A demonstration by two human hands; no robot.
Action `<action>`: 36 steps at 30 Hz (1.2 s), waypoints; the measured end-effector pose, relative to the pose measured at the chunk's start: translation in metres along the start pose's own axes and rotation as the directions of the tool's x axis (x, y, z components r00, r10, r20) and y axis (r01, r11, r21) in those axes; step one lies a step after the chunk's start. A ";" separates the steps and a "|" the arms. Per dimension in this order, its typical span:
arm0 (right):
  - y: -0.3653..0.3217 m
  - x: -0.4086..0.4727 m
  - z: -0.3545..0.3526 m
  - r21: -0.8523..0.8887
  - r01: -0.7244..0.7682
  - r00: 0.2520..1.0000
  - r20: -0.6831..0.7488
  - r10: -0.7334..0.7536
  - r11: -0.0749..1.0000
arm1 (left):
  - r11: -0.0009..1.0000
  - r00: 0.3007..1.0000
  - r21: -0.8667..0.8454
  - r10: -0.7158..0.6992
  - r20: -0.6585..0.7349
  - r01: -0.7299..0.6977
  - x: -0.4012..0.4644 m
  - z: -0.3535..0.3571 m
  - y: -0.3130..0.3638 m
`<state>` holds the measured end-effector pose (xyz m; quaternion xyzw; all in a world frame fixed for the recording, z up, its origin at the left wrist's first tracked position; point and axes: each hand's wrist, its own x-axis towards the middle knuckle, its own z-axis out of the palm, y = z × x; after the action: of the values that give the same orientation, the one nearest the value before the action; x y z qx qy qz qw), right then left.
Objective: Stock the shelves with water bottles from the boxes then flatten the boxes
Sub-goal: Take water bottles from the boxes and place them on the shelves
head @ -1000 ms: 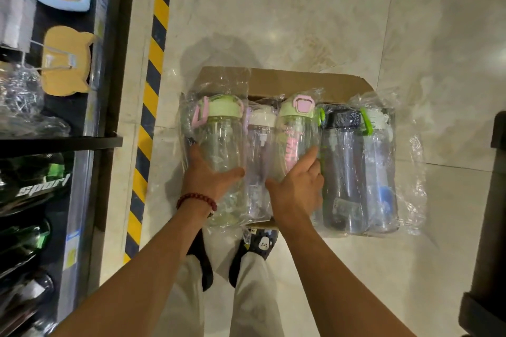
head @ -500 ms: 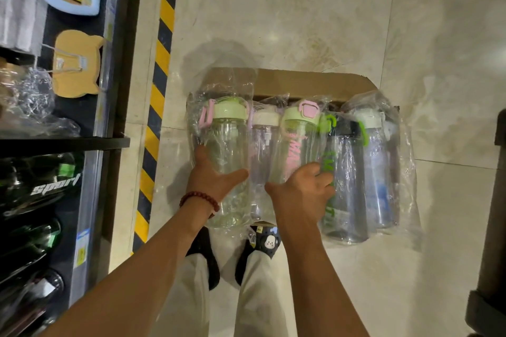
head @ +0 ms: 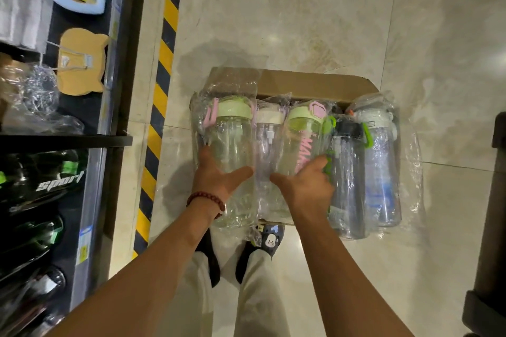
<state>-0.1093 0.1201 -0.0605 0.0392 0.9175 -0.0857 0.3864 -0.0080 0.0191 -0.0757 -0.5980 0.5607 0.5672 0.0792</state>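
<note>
- Fingers of my left hand (head: 217, 182) curl round the leftmost bottle (head: 232, 156), a clear one with a pale green lid and pink strap, thumb spread across its front.
- Right hand (head: 306, 189) grips the green-lidded bottle with pink lettering (head: 301, 142), thumb on its front, fingers tucked behind its right side.
- Between the two lies a white-capped bottle (head: 267, 145), touched by neither hand as far as I can tell.
- Right of my right hand lie a black-capped bottle (head: 347, 172) and a grey-lidded bottle (head: 382, 169).
- All five bottles are wrapped in clear plastic, side by side, caps pointing away from me.
- Beneath them shows a cardboard box (head: 309, 83), standing on the tiled floor (head: 301, 8).
- Left of it, a shelf unit (head: 65, 139) holds dark bottles (head: 35, 180).
</note>
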 end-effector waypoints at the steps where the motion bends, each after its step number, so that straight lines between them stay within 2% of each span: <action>1: -0.002 -0.002 -0.002 0.013 0.001 1.000 -0.013 -0.001 1.000 | 1.000 1.000 -0.007 0.003 0.004 -0.003 -0.004 -0.003 0.002; 6: -0.006 -0.022 -0.017 0.155 0.086 0.996 -0.036 -0.081 0.984 | 0.999 0.999 0.014 0.037 0.013 -0.037 -0.024 -0.019 0.014; 11: -0.005 -0.045 -0.048 0.367 0.159 0.987 -0.024 -0.162 0.916 | 0.999 0.999 0.000 0.037 0.030 -0.037 -0.045 -0.038 0.032; 14: -0.004 -0.066 -0.072 0.413 0.172 0.981 0.007 -0.192 0.894 | 0.999 0.999 -0.022 0.043 0.028 -0.043 -0.066 -0.054 0.045; 18: -0.004 -0.107 -0.104 0.463 0.133 0.987 0.017 -0.158 0.876 | 0.994 0.996 -0.068 0.086 0.012 -0.085 -0.109 -0.085 0.069; 21: -0.006 -0.151 -0.133 0.503 0.179 0.981 -0.022 -0.194 0.845 | 0.981 0.989 -0.128 0.142 -0.033 -0.145 -0.150 -0.115 0.092; 24: -0.012 -0.201 -0.165 0.547 0.262 0.963 -0.093 -0.253 0.795 | 0.969 0.985 -0.175 0.167 -0.044 -0.172 -0.195 -0.152 0.114; 27: -0.019 -0.253 -0.200 0.633 0.335 0.936 -0.142 -0.321 0.698 | 0.949 0.968 -0.198 0.230 -0.103 -0.247 -0.243 -0.190 0.133; 31: -0.026 -0.317 -0.233 0.687 0.437 0.883 -0.203 -0.424 0.581 | 0.919 0.930 -0.153 0.346 -0.127 -0.363 -0.306 -0.239 0.155; 36: -0.025 -0.371 -0.243 0.739 0.477 0.821 -0.182 -0.541 0.475 | 0.887 0.884 -0.104 0.425 -0.194 -0.449 -0.366 -0.275 0.154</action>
<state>-0.0245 0.1391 0.3754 -0.0805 0.7483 -0.5727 0.3249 0.1367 -0.0244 0.3833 -0.5050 0.6428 0.5583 -0.1417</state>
